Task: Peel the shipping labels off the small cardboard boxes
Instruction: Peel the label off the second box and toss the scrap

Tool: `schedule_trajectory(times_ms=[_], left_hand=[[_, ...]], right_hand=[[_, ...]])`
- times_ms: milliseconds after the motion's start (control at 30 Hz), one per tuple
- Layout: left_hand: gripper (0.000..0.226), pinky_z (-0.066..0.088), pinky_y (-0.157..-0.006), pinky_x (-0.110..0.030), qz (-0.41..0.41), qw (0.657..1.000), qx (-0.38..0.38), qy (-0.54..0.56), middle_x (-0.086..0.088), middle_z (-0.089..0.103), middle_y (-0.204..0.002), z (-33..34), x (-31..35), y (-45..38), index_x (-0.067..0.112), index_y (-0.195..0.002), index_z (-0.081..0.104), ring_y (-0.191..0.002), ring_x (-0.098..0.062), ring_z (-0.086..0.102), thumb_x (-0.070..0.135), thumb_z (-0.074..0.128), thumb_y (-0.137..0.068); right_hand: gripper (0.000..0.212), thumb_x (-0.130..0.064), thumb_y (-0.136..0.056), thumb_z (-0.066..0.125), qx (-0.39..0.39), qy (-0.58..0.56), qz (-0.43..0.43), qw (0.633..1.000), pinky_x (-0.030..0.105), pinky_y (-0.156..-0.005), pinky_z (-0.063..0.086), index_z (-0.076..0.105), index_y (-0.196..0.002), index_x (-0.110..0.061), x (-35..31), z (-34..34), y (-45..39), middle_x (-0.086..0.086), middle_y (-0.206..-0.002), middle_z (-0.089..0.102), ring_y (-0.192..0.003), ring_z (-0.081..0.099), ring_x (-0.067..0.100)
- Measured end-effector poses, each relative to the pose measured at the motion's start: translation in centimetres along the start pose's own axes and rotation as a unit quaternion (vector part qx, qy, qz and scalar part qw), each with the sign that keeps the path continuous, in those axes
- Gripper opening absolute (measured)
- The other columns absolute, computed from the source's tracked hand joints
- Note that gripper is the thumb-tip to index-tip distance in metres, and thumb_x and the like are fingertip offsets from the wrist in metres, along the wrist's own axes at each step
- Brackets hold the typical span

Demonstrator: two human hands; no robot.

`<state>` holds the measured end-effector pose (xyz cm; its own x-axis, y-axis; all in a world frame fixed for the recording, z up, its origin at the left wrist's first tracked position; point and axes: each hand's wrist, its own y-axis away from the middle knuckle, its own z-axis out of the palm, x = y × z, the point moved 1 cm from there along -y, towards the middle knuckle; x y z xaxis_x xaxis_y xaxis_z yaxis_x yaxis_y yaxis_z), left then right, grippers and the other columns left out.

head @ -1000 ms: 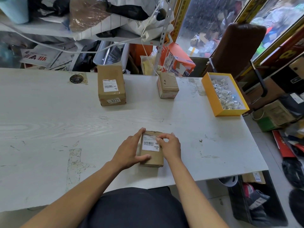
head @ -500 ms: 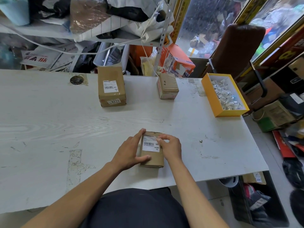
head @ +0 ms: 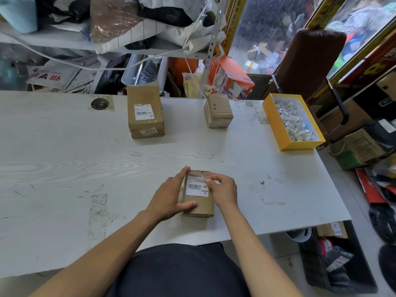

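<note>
— So how should the person get this shipping label (head: 197, 187) up cleanly?

— The person's right hand (head: 222, 189) has its fingertips (head: 208, 179) curled onto the label's far right corner, picking at the edge — it looks like a pinch, though whether any paper is lifted yet cannot be told. The sensible way is to free that corner with a nail, get a real pinch on it, then pull low and slow back across the label toward the left fingers, rather than straight up, so the paper does not tear.

— And the other hand?

— The left hand (head: 171, 196) holds the small cardboard box (head: 199, 195) down: fingers laid straight along its left side, thumb (head: 189, 205) pressed on the top just below the label. That pressure should hold against the pull, or the light box will probably lift with the sticker.

— Where does the box sit, and how does it point?

— Between the two hands, flat on the white table (head: 85, 163) near its front edge. Its long axis runs away from the person, from the thumb toward the fingertips. The label faces up on the far half, its print upright to the wearer — barcode left, "MX" beside the right fingers.

— More boxes to do?

— A labelled box (head: 145, 112) stands well beyond the fingertips.
</note>
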<state>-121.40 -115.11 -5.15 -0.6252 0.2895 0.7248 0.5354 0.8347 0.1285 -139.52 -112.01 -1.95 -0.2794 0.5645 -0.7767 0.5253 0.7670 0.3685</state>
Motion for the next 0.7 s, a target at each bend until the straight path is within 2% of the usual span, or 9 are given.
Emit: schedule_trajectory(times_ms=[233, 467, 600, 700], left_hand=[[0.11, 0.043, -0.097, -0.031, 0.004, 1.0, 0.0, -0.002, 0.007, 0.044, -0.148, 0.06, 0.01, -0.04, 0.033, -0.155, 0.008, -0.12, -0.016, 0.047, 0.058, 0.074, -0.072], [0.108, 0.042, -0.096, -0.03, 0.002, 1.0, 0.001, 0.0, 0.007, 0.045, -0.147, 0.04, 0.08, -0.03, 0.032, -0.155, 0.008, -0.12, -0.016, 0.047, 0.056, 0.075, -0.073], [0.109, 0.042, -0.094, -0.028, 0.001, 1.0, 0.0, -0.003, 0.008, 0.045, -0.147, 0.06, 0.02, -0.05, 0.033, -0.155, 0.008, -0.119, -0.015, 0.047, 0.058, 0.075, -0.073], [0.109, 0.043, -0.094, -0.029, 0.002, 1.0, 0.0, -0.003, 0.007, 0.045, -0.146, 0.05, -0.02, -0.09, 0.033, -0.155, 0.008, -0.119, -0.016, 0.048, 0.059, 0.075, -0.072]], right_hand=[[0.008, -0.02, -0.086, 0.069, 0.003, 0.011, 0.002, 1.0, 0.024, -0.081, 0.046, 0.075, -0.091, -0.017, 0.06, 0.0, -0.1, -0.007, -0.104, 0.069, -0.096, 0.063, 0.013], [0.008, -0.021, -0.086, 0.069, 0.007, 0.008, 0.002, 1.0, 0.025, -0.08, 0.047, 0.075, -0.09, -0.017, 0.15, 0.09, -0.16, -0.008, -0.106, 0.07, -0.097, 0.064, 0.014], [0.006, -0.02, -0.086, 0.069, 0.008, 0.003, 0.002, 1.0, 0.03, -0.086, 0.052, 0.074, -0.088, -0.018, 0.22, 0.17, -0.14, -0.006, -0.105, 0.071, -0.097, 0.066, 0.015], [0.007, -0.019, -0.087, 0.068, 0.007, 0.003, 0.003, 1.0, 0.028, -0.083, 0.052, 0.074, -0.089, -0.016, 0.09, 0.17, -0.14, -0.007, -0.104, 0.07, -0.096, 0.066, 0.015]])
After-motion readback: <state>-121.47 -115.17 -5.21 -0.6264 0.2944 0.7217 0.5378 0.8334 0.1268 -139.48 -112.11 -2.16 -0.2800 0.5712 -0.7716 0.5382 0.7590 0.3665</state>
